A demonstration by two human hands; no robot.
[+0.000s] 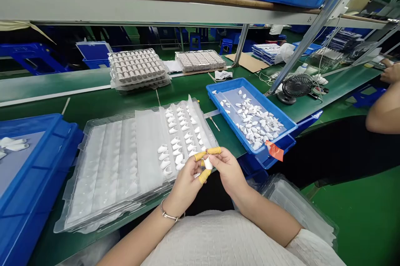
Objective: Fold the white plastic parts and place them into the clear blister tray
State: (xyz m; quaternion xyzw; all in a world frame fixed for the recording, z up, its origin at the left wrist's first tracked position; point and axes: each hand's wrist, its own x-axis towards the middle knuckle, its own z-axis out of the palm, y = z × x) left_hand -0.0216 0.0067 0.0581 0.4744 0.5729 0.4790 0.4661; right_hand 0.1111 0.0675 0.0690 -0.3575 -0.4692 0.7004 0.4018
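Fingers point(204, 176) of the left hand point(186, 180) and right hand point(230, 173) pinched one small white piece point(208, 163) by the near edge of the desk point(226, 133), likely to keep it steady. Along that edge, rows in the clear tray point(68, 203) seemed to keep other pieces point(177, 152) apart, and the blue bin point(231, 121) sat close, perhaps for easy reach.

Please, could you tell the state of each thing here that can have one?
Small white curved piece: held between left hand and right hand
Clear plastic tray: loaded with rows of white pieces at right
Blue shallow plastic bin: open, holding scattered white pieces
Black round fan: upright; running or not, cannot tell
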